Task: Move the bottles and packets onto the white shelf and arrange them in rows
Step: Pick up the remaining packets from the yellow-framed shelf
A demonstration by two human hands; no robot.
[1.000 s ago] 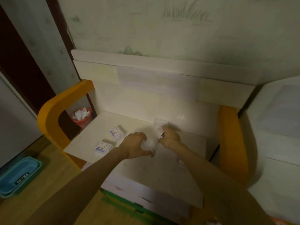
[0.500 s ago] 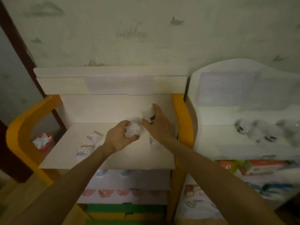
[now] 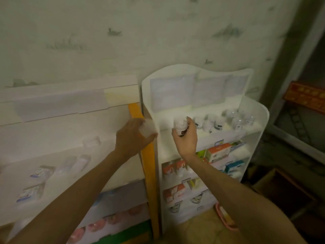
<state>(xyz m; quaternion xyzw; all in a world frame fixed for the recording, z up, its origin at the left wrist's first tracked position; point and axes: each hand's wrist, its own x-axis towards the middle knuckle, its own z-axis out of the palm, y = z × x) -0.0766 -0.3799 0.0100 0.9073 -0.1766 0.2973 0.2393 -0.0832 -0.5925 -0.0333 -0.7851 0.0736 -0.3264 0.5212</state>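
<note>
- The step in hand looked like carrying: each hand held one bottle on its way to the white shelf (image 3: 260, 120).
- The right hand (image 3: 186, 138) gripped a small white bottle (image 3: 180, 125) with a dark label, held at the top ledge just left of the row of bottles (image 3: 218, 122) standing there.
- The left hand (image 3: 131, 136) clasped a pale, rounded bottle (image 3: 148, 129) (blurred) beside the orange post (image 3: 148, 166).
- Next, I judge, each needs setting upright at the row's left end.
- The packets (image 3: 40, 170) lay flat on the left unit, glossy and boxy.
</note>
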